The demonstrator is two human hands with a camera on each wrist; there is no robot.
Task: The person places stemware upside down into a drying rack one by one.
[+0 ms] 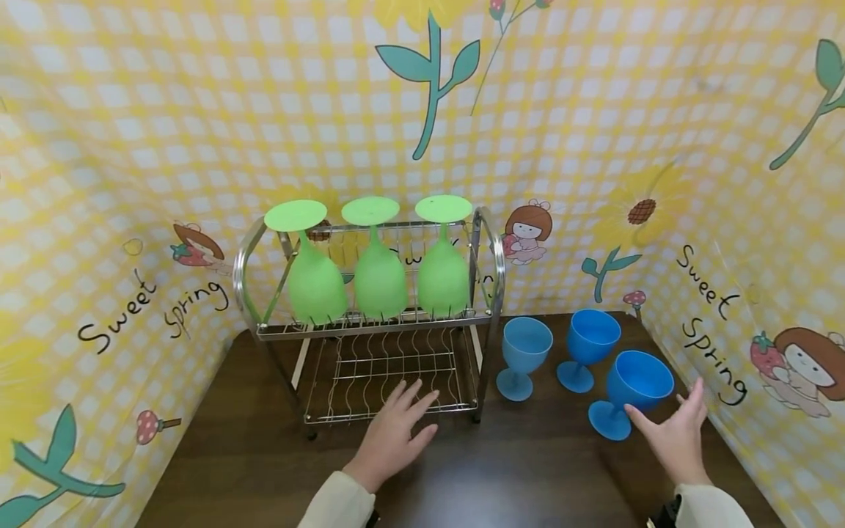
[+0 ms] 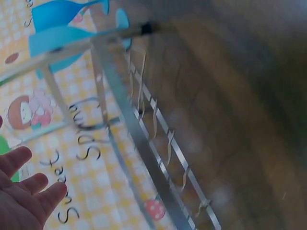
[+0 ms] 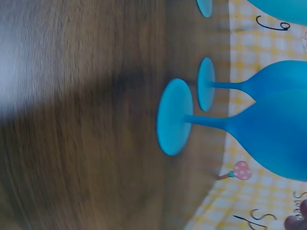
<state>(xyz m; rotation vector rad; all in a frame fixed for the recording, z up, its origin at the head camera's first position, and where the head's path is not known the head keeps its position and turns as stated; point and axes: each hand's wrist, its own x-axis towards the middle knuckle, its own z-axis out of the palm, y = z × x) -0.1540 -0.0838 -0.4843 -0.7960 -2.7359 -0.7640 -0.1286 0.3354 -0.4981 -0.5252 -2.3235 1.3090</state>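
Observation:
My right hand (image 1: 676, 440) is beside the nearest dark-blue goblet (image 1: 639, 381), which stands upright on the table. The thumb overlaps the bowl's near side, while the other fingers spread apart at its right. In the right wrist view, fingertips (image 3: 297, 221) show below that goblet (image 3: 273, 132), with a gap between. My left hand (image 1: 392, 436) reaches toward the front of the rack's lower shelf, fingers extended and holding nothing. Three green goblets hang upside down along the upper tier: left (image 1: 317, 286), middle (image 1: 379, 282) and right (image 1: 442, 279).
A two-tier metal rack (image 1: 498, 271) stands at the back of the brown table (image 1: 488, 469). Right of it are a lighter blue goblet (image 1: 527, 343) and another dark-blue goblet (image 1: 593, 337), both upright. Yellow checked cloth (image 1: 568, 110) encloses the back and sides.

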